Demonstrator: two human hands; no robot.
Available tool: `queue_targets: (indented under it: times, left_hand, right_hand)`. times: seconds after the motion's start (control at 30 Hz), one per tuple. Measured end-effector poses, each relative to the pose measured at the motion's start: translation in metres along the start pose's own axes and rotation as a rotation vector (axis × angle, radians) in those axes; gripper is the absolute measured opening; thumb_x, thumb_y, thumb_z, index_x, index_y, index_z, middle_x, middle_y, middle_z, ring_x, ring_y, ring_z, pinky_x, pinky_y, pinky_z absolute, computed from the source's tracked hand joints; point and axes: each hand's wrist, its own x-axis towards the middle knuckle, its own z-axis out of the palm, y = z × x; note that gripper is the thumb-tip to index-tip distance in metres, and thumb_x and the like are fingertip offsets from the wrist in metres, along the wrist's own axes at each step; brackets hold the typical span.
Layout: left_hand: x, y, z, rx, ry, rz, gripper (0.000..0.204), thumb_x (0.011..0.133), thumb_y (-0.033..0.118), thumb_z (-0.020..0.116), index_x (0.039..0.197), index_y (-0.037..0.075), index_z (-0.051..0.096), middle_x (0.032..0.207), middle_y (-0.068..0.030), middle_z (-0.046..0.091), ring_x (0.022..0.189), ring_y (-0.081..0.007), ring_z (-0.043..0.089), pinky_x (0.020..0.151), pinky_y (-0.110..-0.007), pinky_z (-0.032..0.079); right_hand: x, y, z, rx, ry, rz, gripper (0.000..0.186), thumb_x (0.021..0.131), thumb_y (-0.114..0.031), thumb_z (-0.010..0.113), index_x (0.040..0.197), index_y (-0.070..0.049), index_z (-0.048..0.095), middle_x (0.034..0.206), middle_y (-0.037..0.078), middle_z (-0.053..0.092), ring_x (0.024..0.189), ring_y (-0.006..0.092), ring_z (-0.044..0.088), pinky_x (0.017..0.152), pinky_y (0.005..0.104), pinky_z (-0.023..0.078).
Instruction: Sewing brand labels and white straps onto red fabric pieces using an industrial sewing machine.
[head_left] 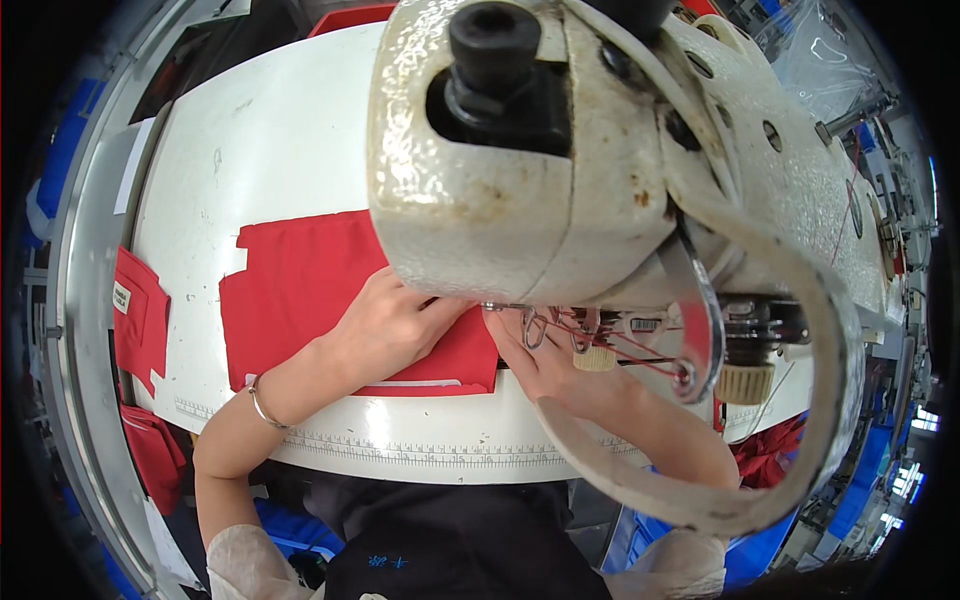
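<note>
A sewing machine head (470,215) overhangs a flat piece of red fabric (295,290) with a pale strip along its near edge. My left hand (390,325), below a bangle on the wrist, is closed on the fabric, its fingertips partly hidden by the machine head. My right hand (550,365) has its fingers stretched onto the fabric's right part, beside the needle area (490,306), partly behind metal thread guides and red threads.
The white table (250,150) has a printed scale along its near edge. More red pieces (140,310) lie at the left, and red fabric (770,450) is bunched at the right. A pale curved tube (820,390) loops over my right forearm. Blue bins (750,550) sit below.
</note>
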Motion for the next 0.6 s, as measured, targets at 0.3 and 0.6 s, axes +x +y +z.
queue_targets:
  times: [0.3,0.6]
  left_hand:
    - [-0.004,-0.006,0.008,0.037,0.001,0.007,0.027,0.069,0.002,0.063,0.096,-0.001,0.067,0.096,-0.0132,0.063,0.087,-0.0299,0.06,0.074,-0.037,0.052]
    - [0.002,-0.007,0.004,0.03,-0.002,0.025,0.023,0.072,0.003,0.064,0.095,-0.001,0.067,0.095,-0.013,0.063,0.083,-0.0296,0.06,0.073,-0.037,0.051]
  right_hand:
    - [-0.006,-0.001,0.008,0.679,-0.056,0.277,0.037,0.096,-0.028,0.036,0.114,-0.001,0.052,0.111,0.013,0.06,0.098,0.0246,0.059,0.088,0.0389,0.049]
    - [-0.007,-0.007,0.001,-0.547,-0.081,-0.157,0.024,0.085,-0.007,0.058,0.109,-0.003,0.055,0.106,0.008,0.062,0.098,0.0168,0.059,0.087,0.034,0.049]
